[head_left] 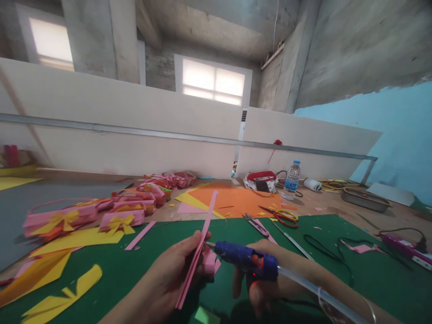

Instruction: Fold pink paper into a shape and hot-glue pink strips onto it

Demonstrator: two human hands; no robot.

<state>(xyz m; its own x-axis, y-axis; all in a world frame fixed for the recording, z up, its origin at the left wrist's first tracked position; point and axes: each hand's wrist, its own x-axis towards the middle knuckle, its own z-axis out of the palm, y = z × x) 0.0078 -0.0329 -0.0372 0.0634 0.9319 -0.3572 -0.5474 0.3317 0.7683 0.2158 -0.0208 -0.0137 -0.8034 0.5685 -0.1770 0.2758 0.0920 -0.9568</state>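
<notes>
My left hand [178, 265] pinches a long folded pink paper strip [194, 265], which slants up and away over the green cutting mat [124, 256]. In my right hand [263, 270] is a blue hot glue gun [246, 258] with a clear glue stick in its back end and a small red light lit. The gun's nozzle points left, at or very close to the strip; whether it touches I cannot tell. Behind the strip, partly hidden, is a folded pink paper piece [209, 262]. Below them lies a light green paper scrap [205, 316].
Pink paper baskets with yellow bows [123, 220] line the left. Yellow paper [64, 297] and orange sheets [243, 200] lie around. Thread snips [256, 225], scissors [283, 217], a water bottle [292, 180], a black cord [327, 252] and a purple device [405, 247] are beyond and right.
</notes>
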